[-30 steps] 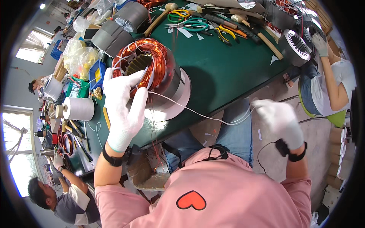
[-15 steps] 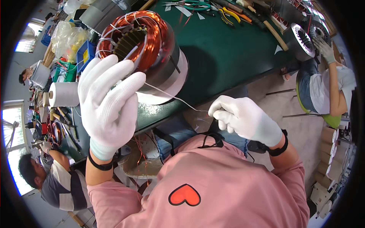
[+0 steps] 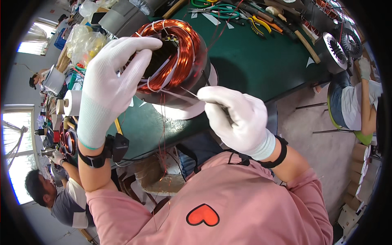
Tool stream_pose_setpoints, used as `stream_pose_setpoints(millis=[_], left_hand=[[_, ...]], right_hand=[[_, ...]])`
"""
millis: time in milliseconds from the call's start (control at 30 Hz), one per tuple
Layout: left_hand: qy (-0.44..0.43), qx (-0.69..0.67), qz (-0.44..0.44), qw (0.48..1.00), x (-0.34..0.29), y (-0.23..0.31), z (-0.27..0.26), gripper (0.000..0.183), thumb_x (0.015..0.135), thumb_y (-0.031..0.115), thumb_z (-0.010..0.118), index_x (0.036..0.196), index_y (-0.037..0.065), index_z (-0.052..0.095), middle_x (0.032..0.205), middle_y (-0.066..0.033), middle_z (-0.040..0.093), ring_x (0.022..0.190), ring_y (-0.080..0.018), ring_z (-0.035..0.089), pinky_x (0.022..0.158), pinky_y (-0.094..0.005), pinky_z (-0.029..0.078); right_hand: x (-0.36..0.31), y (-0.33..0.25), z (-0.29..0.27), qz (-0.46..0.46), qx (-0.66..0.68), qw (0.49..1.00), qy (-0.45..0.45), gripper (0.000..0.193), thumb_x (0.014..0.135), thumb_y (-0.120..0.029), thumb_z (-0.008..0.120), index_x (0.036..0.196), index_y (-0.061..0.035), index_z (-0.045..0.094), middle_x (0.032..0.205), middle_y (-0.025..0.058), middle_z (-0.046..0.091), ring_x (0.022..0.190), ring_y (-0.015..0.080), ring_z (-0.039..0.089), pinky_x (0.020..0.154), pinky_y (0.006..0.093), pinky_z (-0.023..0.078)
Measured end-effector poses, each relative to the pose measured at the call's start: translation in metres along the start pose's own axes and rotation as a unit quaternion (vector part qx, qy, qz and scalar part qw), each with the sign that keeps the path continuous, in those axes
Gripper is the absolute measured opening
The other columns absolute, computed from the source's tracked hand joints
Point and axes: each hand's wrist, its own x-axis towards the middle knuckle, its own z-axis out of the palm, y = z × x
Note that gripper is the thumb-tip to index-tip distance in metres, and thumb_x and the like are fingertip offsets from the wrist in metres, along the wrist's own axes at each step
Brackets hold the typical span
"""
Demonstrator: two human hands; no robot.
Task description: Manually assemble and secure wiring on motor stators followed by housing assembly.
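A motor stator [image 3: 204, 51] stands on a white round base [image 3: 183, 112], its copper winding [image 3: 188, 53] bound with white cord around the rim. My left hand [image 3: 110, 77], in a white knitted glove, reaches over the near left of the winding. Its thumb and forefinger are apart at the central opening; the other fingers are mostly hidden. In front of the stator, my gloved right hand [image 3: 241, 118] pinches a thin white cord [image 3: 179, 96] that stretches toward the winding's lower edge. Fine copper wires [image 3: 163, 134] hang down from the stator.
On the green table [image 3: 241, 57] lie yellow-handled pliers [image 3: 259, 25], green-handled scissors [image 3: 224, 11] and several other tools. A slotted core [image 3: 335, 47] sits at the far right. A white cord spool [image 3: 72, 103] is at left. Co-workers sit at both sides.
My right hand has moved up and left, nearer the stator. My left hand has shifted upward onto the winding. The cord span between hand and winding is shorter.
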Motion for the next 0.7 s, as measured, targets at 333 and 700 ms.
stream_pose_setpoints(millis=[333, 700], left_hand=[[-0.168, 0.174, 0.112, 0.964, 0.042, -0.003, -0.017, 0.026, 0.093, 0.01, 0.059, 0.114, -0.001, 0.068, 0.111, -0.0174, 0.069, 0.104, -0.0333, 0.066, 0.096, -0.038, 0.05], [-0.17, 0.195, 0.187, 0.948, 0.032, -0.013, -0.021, 0.029, 0.087, 0.011, 0.059, 0.111, -0.003, 0.065, 0.12, -0.0188, 0.067, 0.106, -0.0365, 0.064, 0.095, -0.0394, 0.051]], right_hand=[[-0.001, -0.01, 0.009, 0.076, 0.02, 0.996, 0.035, 0.018, 0.085, -0.006, 0.076, 0.099, -0.0096, 0.065, 0.072, 0.0035, 0.067, 0.052, 0.0204, 0.065, 0.049, 0.0314, 0.051], [-0.002, -0.001, 0.017, -0.031, -0.005, 1.0, -0.002, 0.031, 0.074, 0.004, 0.078, 0.103, -0.0072, 0.072, 0.082, 0.0047, 0.073, 0.049, 0.0154, 0.06, 0.049, 0.0265, 0.047]])
